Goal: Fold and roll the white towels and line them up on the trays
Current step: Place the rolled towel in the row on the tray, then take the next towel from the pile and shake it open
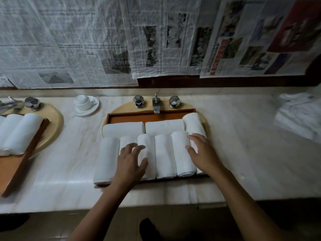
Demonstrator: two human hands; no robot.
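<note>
Both my hands lie flat, grip spread — left hand point(132, 159), right hand point(202, 153) — on the rolled towels point(165, 155) in the tray point(147, 116).

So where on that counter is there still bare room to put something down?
Bare marble lies between the middle tray and the loose towel pile, and between it and the left tray below the cup and saucer. The middle tray is crowded with rolled towels under both hands.
</note>
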